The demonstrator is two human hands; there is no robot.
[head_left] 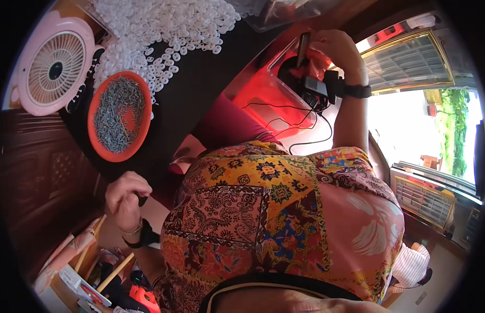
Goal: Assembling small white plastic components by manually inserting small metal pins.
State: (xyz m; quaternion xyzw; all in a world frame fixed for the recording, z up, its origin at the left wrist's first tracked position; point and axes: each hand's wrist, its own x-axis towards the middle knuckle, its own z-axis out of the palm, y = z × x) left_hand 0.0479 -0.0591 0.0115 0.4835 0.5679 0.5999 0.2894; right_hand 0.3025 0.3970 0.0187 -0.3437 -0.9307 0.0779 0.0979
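The slim dark bar-shaped object (303, 49) is located at the right hand (334, 47), beside its fingertips. The right fingers are bent inward toward the object; whether they pinch it cannot be told. A black strap (357, 91) encircles the right wrist. Just below the hand is a black-and-grey device (315, 86), with a black cable (332, 127) trailing from it. A red plastic article (263, 91) lies to its left.

The left hand (126, 195) is positioned near the orange oval bowl (117, 156), apart from its rim. The left fingers are curled and drawn together; a small dark patch shows at them, and whether they grip anything cannot be told.

The bowl contains grey metal screws (114, 120) and rests on the black tabletop (195, 78). Beyond it is a heap of white oval rings (164, 26), spread loosely along its edge. A pink fan (55, 70) stands left of the bowl.
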